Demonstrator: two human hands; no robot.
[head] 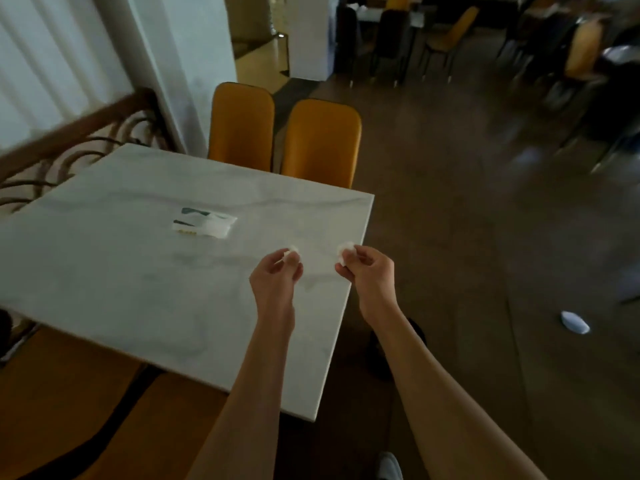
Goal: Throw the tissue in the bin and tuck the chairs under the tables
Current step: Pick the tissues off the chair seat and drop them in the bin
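A person's two hands reach over the near right part of a white marble table (104, 271), each pinching a small white wad of tissue: the left hand (275, 275) holds one (292, 252) at its fingertips, the right hand (367, 271) another (344, 252) just past the table's right edge. A tissue packet (204, 221) lies near the table's middle. Two orange chairs (242, 126) (322, 140) stand tucked at the far side, two more (52, 410) at the near side. A white scrap (575, 322) lies on the floor to the right.
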